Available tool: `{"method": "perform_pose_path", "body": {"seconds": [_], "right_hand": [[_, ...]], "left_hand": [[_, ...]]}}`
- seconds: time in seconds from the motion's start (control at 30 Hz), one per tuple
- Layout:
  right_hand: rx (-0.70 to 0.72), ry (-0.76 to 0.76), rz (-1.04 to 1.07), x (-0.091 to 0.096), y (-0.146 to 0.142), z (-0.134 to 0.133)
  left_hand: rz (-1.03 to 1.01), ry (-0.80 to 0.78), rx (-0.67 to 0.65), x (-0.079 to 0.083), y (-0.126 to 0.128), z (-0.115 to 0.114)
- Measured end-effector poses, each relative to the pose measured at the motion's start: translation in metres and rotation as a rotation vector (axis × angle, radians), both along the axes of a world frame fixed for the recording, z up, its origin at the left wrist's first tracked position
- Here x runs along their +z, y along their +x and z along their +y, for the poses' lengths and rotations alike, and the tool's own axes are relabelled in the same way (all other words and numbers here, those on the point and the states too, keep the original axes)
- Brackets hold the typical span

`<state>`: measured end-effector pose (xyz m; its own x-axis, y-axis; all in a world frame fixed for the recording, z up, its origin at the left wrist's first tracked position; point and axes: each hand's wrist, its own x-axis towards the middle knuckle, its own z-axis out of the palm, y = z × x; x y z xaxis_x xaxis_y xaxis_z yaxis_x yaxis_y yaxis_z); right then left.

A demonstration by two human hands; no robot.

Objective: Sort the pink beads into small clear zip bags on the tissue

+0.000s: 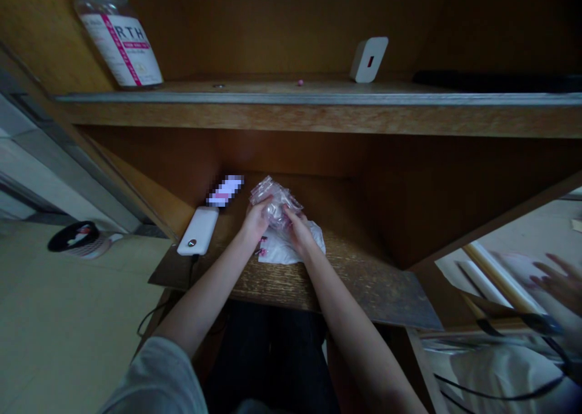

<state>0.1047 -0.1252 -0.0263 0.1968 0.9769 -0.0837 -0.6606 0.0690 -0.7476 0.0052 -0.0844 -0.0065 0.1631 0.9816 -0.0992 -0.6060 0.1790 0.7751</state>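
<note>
My left hand (255,219) and my right hand (296,230) both grip a crinkled clear plastic bag (274,200) just above the wooden desk (364,280). The fingers of each hand are closed on the bag from either side. Under my right hand lies a white sheet or cloth (284,249) with small pink bits at its left edge. What the bag contains cannot be made out.
A white power bank (199,230) lies left of my hands with a phone (225,191) behind it. On the shelf above stand a large labelled jar (116,35) and a small white box (368,59). Another person's hand (561,283) shows at the right edge. A round black fan (75,237) sits on the floor.
</note>
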Motion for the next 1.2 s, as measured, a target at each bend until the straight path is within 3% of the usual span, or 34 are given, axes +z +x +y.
{"method": "perform_pose_path", "body": {"seconds": [0.13,0.33,0.63,0.83,1.03,1.2], "right_hand": [[0.056,0.036,0.074,-0.001,0.0,0.0],[0.081,0.032,0.14,0.0,0.003,0.0],[0.01,0.018,0.083,0.01,0.008,-0.005],[0.057,0.015,0.138,0.004,0.008,-0.003],[0.011,0.07,0.134,0.003,0.006,-0.002],[0.024,0.086,0.078,0.01,0.002,-0.007]], "left_hand": [[-0.079,0.076,0.088,0.004,0.018,-0.016],[0.07,0.162,0.434,0.016,0.035,-0.031],[0.17,0.29,0.575,0.03,0.033,-0.043],[0.327,0.355,0.593,0.031,0.038,-0.05],[0.117,0.207,0.5,0.015,0.05,-0.053],[0.064,0.135,0.529,0.004,0.04,-0.034]]}}
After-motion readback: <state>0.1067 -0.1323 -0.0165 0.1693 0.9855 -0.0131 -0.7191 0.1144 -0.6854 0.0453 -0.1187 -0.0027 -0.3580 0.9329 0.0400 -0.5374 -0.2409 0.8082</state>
